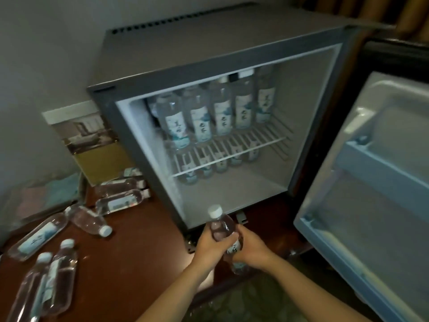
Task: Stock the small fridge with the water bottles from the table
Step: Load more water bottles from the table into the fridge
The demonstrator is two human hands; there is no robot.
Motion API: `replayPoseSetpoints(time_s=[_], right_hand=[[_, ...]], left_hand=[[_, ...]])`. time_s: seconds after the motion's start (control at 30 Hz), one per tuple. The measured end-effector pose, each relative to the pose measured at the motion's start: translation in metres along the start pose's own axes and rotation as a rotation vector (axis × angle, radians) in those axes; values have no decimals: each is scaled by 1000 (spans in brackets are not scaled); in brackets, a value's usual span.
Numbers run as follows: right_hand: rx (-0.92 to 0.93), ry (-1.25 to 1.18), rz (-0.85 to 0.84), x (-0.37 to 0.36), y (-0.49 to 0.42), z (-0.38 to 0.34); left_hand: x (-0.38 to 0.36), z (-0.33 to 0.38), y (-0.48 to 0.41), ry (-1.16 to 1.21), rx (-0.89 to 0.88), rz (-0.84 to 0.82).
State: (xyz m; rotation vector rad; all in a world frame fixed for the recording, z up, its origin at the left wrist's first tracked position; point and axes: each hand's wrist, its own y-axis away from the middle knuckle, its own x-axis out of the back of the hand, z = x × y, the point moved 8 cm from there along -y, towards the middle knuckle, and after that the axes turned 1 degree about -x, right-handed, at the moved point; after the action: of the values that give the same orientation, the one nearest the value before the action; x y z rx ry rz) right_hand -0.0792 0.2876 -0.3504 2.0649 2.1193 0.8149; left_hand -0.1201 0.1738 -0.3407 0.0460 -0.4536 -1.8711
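A clear water bottle (223,223) with a white cap is held upright just in front of the small fridge (144,80). My left hand (212,242) grips its upper body and my right hand (249,248) grips its lower, labelled part. The fridge stands open, with its door (371,194) swung out to the right. Several labelled bottles (220,112) stand in a row on the wire shelf (232,154), and more show beneath it at the back. Several bottles (60,273) lie loose on the dark wooden table (139,252) to the left.
A framed picture (92,140) leans against the wall left of the fridge. Folded cloths (41,198) lie at the table's far left. The open door's inner shelves (380,168) hold nothing. Patterned carpet (243,300) shows below the table edge.
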Motion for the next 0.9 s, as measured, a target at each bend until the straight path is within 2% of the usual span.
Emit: replayPoseSetpoints(time_s=[0.23,0.43,0.6,0.9], right_hand=[[116,-1,314,93,-23,-22],[77,-151,446,129,-70,-26],[93,-193,531,140,-95,-23],[56,-337,629,150,-120,-16]], left_hand=[[-65,83,-60,-123,-175,34],[-88,116,-118,-198,-264,83],[-99,125,-145,-105,-273,48],[-107,139,-176,-125,-307,-201]])
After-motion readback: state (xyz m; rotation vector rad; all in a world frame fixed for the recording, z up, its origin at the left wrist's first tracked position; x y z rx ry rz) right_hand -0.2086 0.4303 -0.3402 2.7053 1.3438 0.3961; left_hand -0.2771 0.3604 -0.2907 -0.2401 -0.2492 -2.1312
